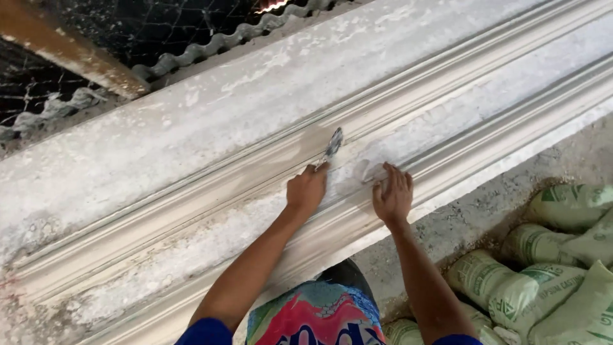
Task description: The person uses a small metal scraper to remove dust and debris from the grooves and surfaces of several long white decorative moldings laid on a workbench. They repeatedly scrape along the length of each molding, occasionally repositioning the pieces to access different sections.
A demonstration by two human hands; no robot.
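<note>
A long white plaster moulding (191,147) with several grooves runs diagonally across the view. My left hand (306,190) is closed on a small metal tool (332,146); its blade rests in a groove of the moulding. My right hand (393,195) lies just to the right of it. Its fingers are spread and pressed on a pale patch of wet plaster (370,167) on the moulding's face.
Several green-printed sacks (543,268) are piled on the concrete floor (485,211) at the lower right. Wire mesh (128,25), a corrugated sheet edge (223,45) and a rusty beam (70,54) lie beyond the moulding at the top left.
</note>
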